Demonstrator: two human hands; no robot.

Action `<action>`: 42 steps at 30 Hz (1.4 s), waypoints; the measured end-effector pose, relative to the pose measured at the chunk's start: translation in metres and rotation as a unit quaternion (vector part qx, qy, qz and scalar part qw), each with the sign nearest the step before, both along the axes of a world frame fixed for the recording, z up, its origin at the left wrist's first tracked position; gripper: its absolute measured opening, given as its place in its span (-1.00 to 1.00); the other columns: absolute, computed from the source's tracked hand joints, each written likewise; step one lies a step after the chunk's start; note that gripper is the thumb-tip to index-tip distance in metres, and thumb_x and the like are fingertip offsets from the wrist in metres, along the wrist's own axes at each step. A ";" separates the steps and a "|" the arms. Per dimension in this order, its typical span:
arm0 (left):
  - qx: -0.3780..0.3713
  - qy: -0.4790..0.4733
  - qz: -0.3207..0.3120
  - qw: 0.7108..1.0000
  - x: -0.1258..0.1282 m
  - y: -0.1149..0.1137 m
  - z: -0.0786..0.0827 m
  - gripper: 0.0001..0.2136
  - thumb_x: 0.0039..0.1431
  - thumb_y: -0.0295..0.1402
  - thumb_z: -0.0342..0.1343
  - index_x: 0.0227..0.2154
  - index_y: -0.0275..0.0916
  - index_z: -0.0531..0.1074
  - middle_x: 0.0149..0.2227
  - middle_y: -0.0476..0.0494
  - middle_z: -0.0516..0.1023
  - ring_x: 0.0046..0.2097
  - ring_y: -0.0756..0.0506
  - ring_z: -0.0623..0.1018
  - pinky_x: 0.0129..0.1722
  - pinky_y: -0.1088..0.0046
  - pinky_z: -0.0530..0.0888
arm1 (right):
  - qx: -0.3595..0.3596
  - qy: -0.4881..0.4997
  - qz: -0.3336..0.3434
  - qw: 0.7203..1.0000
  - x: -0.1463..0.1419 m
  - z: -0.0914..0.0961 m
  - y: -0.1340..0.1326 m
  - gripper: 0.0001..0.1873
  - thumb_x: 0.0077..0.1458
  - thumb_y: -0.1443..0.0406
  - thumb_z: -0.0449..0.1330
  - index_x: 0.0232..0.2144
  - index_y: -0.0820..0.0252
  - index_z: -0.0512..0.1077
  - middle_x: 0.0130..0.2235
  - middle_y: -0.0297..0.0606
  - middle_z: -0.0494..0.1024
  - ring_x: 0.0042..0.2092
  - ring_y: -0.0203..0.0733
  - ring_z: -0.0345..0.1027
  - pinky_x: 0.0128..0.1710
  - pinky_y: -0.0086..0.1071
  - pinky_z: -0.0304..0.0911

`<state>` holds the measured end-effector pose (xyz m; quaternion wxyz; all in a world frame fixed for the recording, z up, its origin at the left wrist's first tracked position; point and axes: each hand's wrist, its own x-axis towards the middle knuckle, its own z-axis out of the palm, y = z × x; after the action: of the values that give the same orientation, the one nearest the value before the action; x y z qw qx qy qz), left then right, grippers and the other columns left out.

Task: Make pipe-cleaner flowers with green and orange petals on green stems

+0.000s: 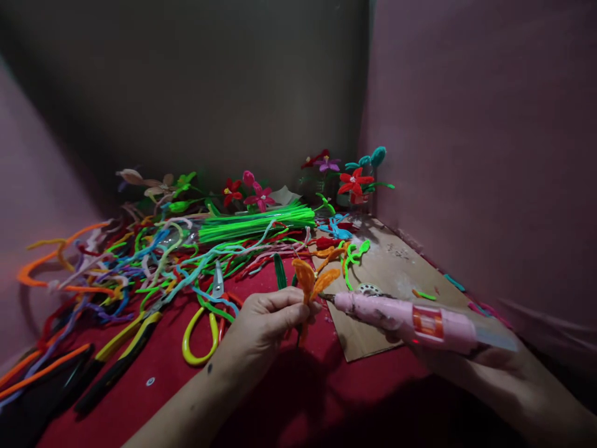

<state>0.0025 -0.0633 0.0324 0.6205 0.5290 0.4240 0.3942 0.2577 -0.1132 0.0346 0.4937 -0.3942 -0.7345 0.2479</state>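
1. Over the near middle of the red tabletop (153,410), the orange flower (305,280) is held up by the left hand (265,320), its petals spread upward, just in front of the near corner of the cardboard (347,339).

2. The left fingers are pinched together around the flower's base, thumb against fingertips, leaving the petals free above the grip.

3. The right hand (466,367) supports the pink glue gun (373,309) from below, its nozzle aimed leftward. The gun's body hides most of the right fingers, so how they wrap, and whether one is on a trigger, I cannot tell.

4. The dark nozzle tip (328,297) is right beside the lower part of the right-hand petal, close to the left fingertips; whether it touches the flower cannot be made out. A small red light shows on the gun's side.

5. The step in hand seems to be bringing glue to the base of the petals. Judging from this, the next move calls for a steady left pinch and a small, exact placing of the nozzle, with the left fingertips clear of its hot end.

6. To the left lie scissors (218,283) and pliers (121,367) by tangled fuzzy stems (93,289); behind are a green stem bundle (256,223) and other flowers, one of them a red flower (355,180).
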 end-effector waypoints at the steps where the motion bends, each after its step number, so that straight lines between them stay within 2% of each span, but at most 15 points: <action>1: 0.003 -0.001 -0.004 1.000 0.000 0.000 0.000 -0.84 -0.02 -0.31 0.18 -0.54 -0.32 0.51 -0.50 -0.08 0.40 -0.44 0.02 0.32 -0.43 0.51 0.21 | -0.039 -0.014 0.029 0.999 -0.002 -0.001 0.001 -0.59 -0.02 0.29 0.19 -0.06 -0.10 0.42 -0.16 -0.25 0.56 -0.05 0.00 0.39 -0.16 -0.25 0.40; 2: 0.006 -0.004 -0.008 1.000 0.000 0.000 0.000 -0.84 -0.01 -0.32 0.17 -0.54 -0.32 0.51 -0.50 -0.08 0.40 -0.44 0.02 0.31 -0.43 0.50 0.21 | -0.079 -0.031 0.061 0.995 -0.003 -0.002 0.001 -0.56 0.01 0.31 0.16 -0.02 -0.11 0.38 -0.15 -0.25 0.55 -0.03 -0.02 0.37 -0.14 -0.26 0.39; 4: 0.016 -0.012 -0.013 1.000 -0.001 0.000 -0.001 -0.84 -0.01 -0.33 0.17 -0.57 -0.32 0.50 -0.49 -0.08 0.39 -0.43 0.01 0.32 -0.41 0.49 0.22 | -0.118 -0.031 0.078 0.989 -0.003 -0.004 0.001 -0.53 0.02 0.33 0.15 0.01 -0.12 0.34 -0.17 -0.26 0.56 -0.04 -0.04 0.38 -0.15 -0.28 0.40; 8: 0.041 -0.014 -0.023 0.999 -0.002 -0.001 -0.003 -0.84 0.00 -0.34 0.15 -0.60 -0.31 0.49 -0.49 -0.07 0.39 -0.41 0.00 0.32 -0.37 0.47 0.22 | -0.142 -0.004 0.064 0.988 -0.002 -0.008 -0.003 -0.49 -0.03 0.33 0.19 0.00 -0.17 0.34 -0.18 -0.30 0.57 -0.09 -0.05 0.42 -0.22 -0.33 0.43; 11: 0.052 0.002 -0.025 0.998 -0.002 -0.002 -0.003 -0.83 0.02 -0.33 0.14 -0.58 -0.30 0.48 -0.50 -0.05 0.37 -0.42 0.01 0.31 -0.38 0.47 0.20 | -0.153 0.006 0.058 0.986 -0.002 -0.010 -0.005 -0.48 -0.05 0.32 0.21 0.01 -0.14 0.33 -0.15 -0.27 0.55 -0.06 -0.02 0.40 -0.12 -0.27 0.38; 14: 0.055 0.009 -0.024 0.998 -0.002 -0.002 -0.003 -0.82 0.02 -0.31 0.13 -0.59 -0.30 0.47 -0.51 -0.05 0.36 -0.42 0.00 0.30 -0.39 0.47 0.19 | -0.147 0.018 0.047 0.988 -0.003 -0.009 -0.006 -0.49 -0.05 0.31 0.21 0.01 -0.12 0.35 -0.11 -0.25 0.53 0.03 0.02 0.31 0.00 -0.20 0.29; 17: 0.055 0.008 -0.028 0.998 -0.001 -0.002 -0.003 -0.82 0.03 -0.33 0.13 -0.60 -0.29 0.47 -0.51 -0.05 0.37 -0.41 0.00 0.31 -0.37 0.47 0.21 | -0.149 0.008 0.052 0.987 -0.004 -0.008 -0.006 -0.51 -0.03 0.30 0.20 0.00 -0.13 0.35 -0.11 -0.25 0.53 0.07 0.02 0.26 0.01 -0.20 0.28; 20: 0.059 0.002 -0.029 0.998 0.000 -0.002 -0.002 -0.83 0.03 -0.35 0.13 -0.60 -0.29 0.47 -0.50 -0.05 0.38 -0.40 0.00 0.32 -0.35 0.46 0.22 | -0.156 0.005 0.069 0.985 -0.005 -0.006 -0.005 -0.52 -0.01 0.29 0.18 0.00 -0.16 0.34 -0.07 -0.28 0.50 0.07 -0.01 0.26 -0.03 -0.24 0.31; 25: 0.063 0.004 -0.032 0.997 0.000 -0.004 -0.001 -0.84 0.02 -0.36 0.13 -0.59 -0.29 0.49 -0.49 -0.06 0.40 -0.40 -0.01 0.34 -0.37 0.46 0.24 | -0.154 0.000 0.079 0.985 -0.004 -0.007 -0.006 -0.51 0.01 0.32 0.16 0.02 -0.15 0.32 0.01 -0.30 0.44 0.09 -0.02 0.24 0.06 -0.19 0.22; 32: 0.071 0.006 -0.029 0.997 0.001 -0.004 0.000 -0.84 0.01 -0.37 0.14 -0.60 -0.30 0.49 -0.50 -0.08 0.41 -0.39 -0.02 0.35 -0.36 0.47 0.27 | -0.136 -0.019 0.071 0.988 -0.002 -0.008 -0.009 -0.51 0.00 0.32 0.15 0.02 -0.11 0.33 -0.06 -0.25 0.49 0.05 0.02 0.29 -0.04 -0.19 0.32; 37: 0.079 0.013 -0.022 0.997 0.001 -0.004 -0.001 -0.84 0.01 -0.34 0.14 -0.60 -0.28 0.49 -0.49 -0.08 0.42 -0.39 -0.03 0.36 -0.33 0.45 0.27 | -0.103 -0.035 0.063 0.992 -0.003 -0.006 -0.009 -0.48 0.01 0.35 0.14 0.04 -0.16 0.29 -0.04 -0.27 0.47 0.03 0.00 0.31 0.03 -0.16 0.26; 42: 0.068 0.004 -0.026 0.997 0.001 -0.003 -0.001 -0.85 0.02 -0.36 0.13 -0.58 -0.29 0.50 -0.49 -0.07 0.42 -0.39 -0.01 0.36 -0.35 0.47 0.27 | -0.105 -0.047 0.070 0.991 -0.004 -0.004 -0.010 -0.48 0.03 0.35 0.12 0.05 -0.18 0.27 -0.03 -0.29 0.46 0.04 -0.02 0.30 0.04 -0.18 0.25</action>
<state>0.0030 -0.0667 0.0310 0.5913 0.5828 0.3846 0.4034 0.2540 -0.1228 0.0306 0.3957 -0.4025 -0.7526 0.3392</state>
